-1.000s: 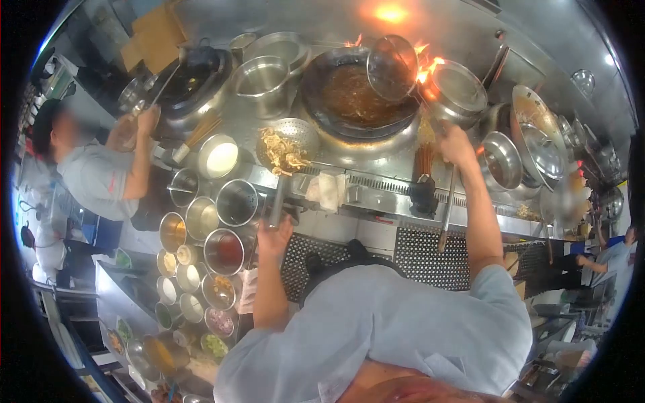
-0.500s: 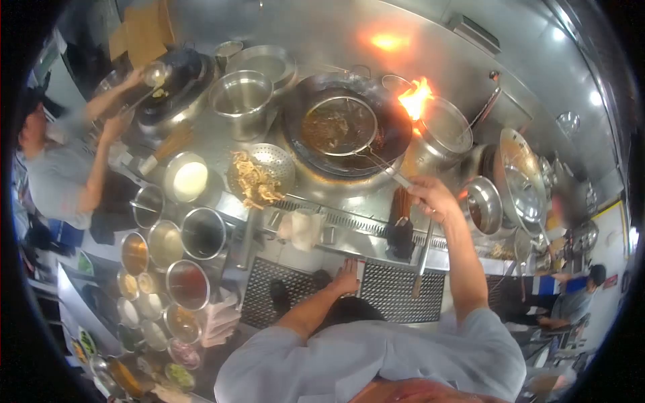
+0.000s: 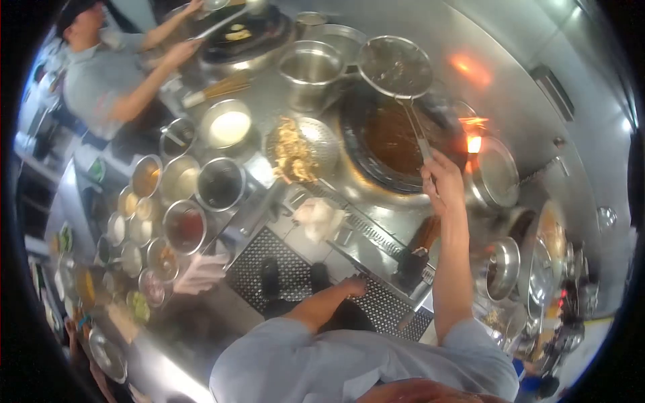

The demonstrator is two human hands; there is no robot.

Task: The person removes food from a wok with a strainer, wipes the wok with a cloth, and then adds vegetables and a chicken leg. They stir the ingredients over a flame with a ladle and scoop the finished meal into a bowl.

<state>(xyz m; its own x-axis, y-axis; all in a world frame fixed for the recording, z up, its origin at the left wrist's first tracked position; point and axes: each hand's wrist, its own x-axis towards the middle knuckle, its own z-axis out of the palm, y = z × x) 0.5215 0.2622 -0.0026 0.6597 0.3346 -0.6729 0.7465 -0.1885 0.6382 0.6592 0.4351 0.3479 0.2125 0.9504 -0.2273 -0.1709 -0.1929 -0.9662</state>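
My right hand is closed around the handle of a round wire-mesh strainer. The strainer is raised over the far rim of a large wok holding brown liquid. Some dark bits show in its mesh. Low by the counter's front edge is my left hand, its fingers too blurred to read; I see nothing in it. Left of the wok, a perforated ladle lies with fried golden-brown pieces on it.
A flame burns beside a steel pot right of the wok. A deep pot stands at the back left. Several sauce containers fill the left side. A co-worker works at another wok.
My right hand has lifted the strainer out of the wok and toward its far side. The view has turned, so the scene has shifted. The flame looks smaller.
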